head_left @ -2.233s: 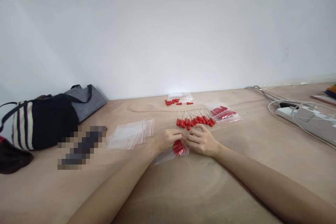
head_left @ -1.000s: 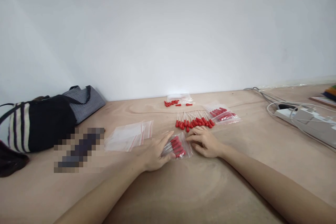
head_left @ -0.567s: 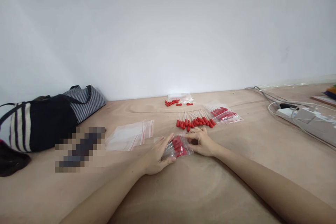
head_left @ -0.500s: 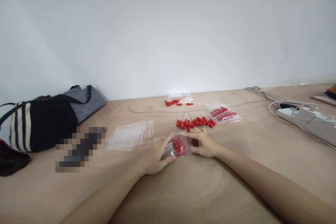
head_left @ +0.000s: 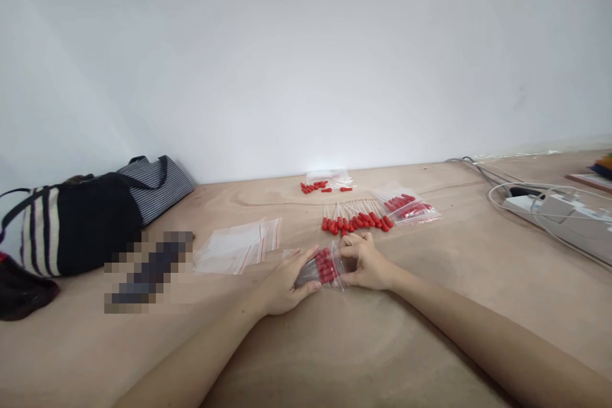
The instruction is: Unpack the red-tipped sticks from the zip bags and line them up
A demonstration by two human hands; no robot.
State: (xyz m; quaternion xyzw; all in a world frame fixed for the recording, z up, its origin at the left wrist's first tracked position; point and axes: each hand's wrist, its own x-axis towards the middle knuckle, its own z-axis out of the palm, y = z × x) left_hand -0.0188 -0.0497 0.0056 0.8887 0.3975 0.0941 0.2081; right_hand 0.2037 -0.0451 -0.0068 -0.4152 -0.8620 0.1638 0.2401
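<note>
A clear zip bag [head_left: 340, 280] lies on the table between my two hands, with several red-bulbed droppers [head_left: 326, 266] inside, their bulbs toward the right. My left hand [head_left: 287, 284] grips the bag's left part between thumb and fingers, over the thin stems. Curled at the zip end is my right hand [head_left: 367, 262], its fingers closed on the bag's edge; the fingertips are partly hidden. Just beyond my right hand, a row of loose droppers [head_left: 356, 223] lies with the bulbs toward me. A filled zip bag [head_left: 414, 209] rests to their right.
Flat zip bags [head_left: 232, 245] lie to the left. Farther back are loose red bulbs [head_left: 313, 187] beside thin tubes on a bag. A black and striped cloth bag [head_left: 95, 223] stands at left, and a white power strip [head_left: 559, 220] with cables at right, all on the wooden table [head_left: 306, 357].
The red bulbs in the held bag now sit in a neater column. My right hand has shifted slightly down at the zip end, while my left hand stays nearly in place.
</note>
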